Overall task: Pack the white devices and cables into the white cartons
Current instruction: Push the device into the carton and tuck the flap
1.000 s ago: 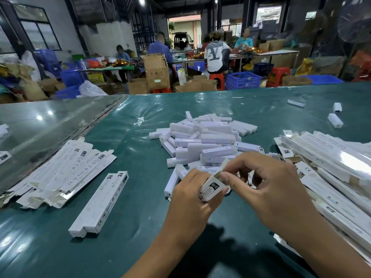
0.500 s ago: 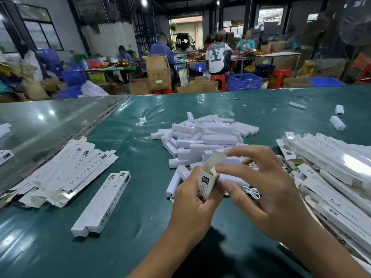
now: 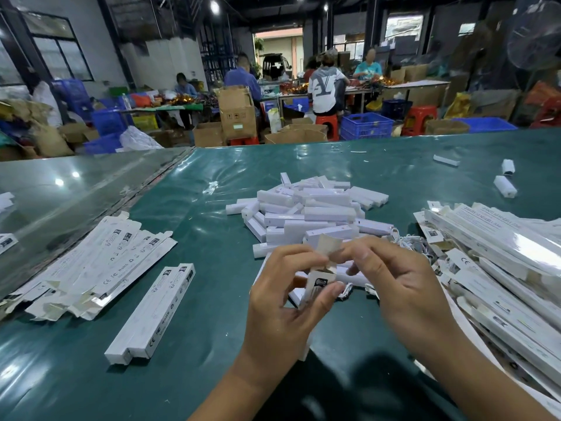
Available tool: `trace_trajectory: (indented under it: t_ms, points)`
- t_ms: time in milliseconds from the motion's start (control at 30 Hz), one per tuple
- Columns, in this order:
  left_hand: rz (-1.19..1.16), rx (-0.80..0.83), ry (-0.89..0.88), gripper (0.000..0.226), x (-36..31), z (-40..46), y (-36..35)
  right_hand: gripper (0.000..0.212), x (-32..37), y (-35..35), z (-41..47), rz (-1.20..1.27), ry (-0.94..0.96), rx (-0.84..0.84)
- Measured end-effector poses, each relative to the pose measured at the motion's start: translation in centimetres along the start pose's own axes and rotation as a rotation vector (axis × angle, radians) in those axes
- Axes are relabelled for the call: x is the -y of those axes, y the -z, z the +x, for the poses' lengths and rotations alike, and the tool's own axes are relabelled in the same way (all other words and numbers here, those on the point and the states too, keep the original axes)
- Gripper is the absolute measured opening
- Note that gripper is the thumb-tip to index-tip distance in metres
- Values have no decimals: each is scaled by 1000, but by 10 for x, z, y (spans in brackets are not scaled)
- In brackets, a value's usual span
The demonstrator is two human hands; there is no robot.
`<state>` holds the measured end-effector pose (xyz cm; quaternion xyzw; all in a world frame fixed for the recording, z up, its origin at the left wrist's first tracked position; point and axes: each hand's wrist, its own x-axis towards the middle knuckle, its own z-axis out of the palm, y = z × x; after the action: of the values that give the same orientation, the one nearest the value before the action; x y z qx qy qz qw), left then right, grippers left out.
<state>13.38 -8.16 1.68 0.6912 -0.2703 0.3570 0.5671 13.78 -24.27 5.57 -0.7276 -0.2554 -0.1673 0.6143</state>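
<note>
Carton (image 3: 315, 285) held upright at near centre, just above the table (image 3: 188, 344), open end up. Left hand (image 3: 282, 302) curled round the carton body, thumb against its front face, keeping the mouth steady and facing the worker. Right hand (image 3: 394, 278) pinching the end flap (image 3: 329, 245) between thumb and forefinger, probably to bend it clear of the opening. Contents of the carton not visible.

Pile of white devices (image 3: 309, 211) placed just beyond the hands, within easy reach for loading. Tangle of white cables (image 3: 406, 241) lying to the right of that pile, beside the right hand. Stack of flat cartons (image 3: 501, 262) at right, next to the cables, likely as supply. Two closed cartons (image 3: 151, 314) laid side by side at near left, apparently finished. More flat cartons (image 3: 91, 262) fanned out at left.

Table covered in glossy green sheeting, wrinkled in places and reflecting ceiling lamps. A few stray white pieces (image 3: 505, 185) at far right.

Beyond the table: a dim workshop with seated workers (image 3: 326, 86) at other tables, brown boxes (image 3: 236, 113), blue crates (image 3: 365, 126) and red stools (image 3: 420, 115).
</note>
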Motion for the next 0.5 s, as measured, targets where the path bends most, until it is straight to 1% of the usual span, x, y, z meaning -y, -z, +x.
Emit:
trace_trajectory:
  t_ms: [67, 133, 200, 300, 400, 467, 500]
  points:
    - [10, 32, -28, 25, -1, -1, -3, 27, 1, -4, 0, 94, -57, -75]
    - [19, 51, -51, 27, -2, -2, -6, 33, 2, -6, 0, 122, -69, -139]
    - [30, 38, -36, 28, -3, -2, -7, 31, 3, -8, -1, 130, -42, -148]
    - [12, 26, -14, 29, -5, -1, -6, 37, 4, -8, -1, 156, -26, -175]
    - [-4, 39, -30, 28, -5, 0, -5, 22, 4, -5, 0, 156, -52, -185]
    - [-5, 37, -5, 30, -6, -1, -5, 12, 3, -3, -1, 108, -16, -112]
    - [-10, 19, 39, 34, -7, -2, -6, 9, 3, -3, -2, 111, -1, -69]
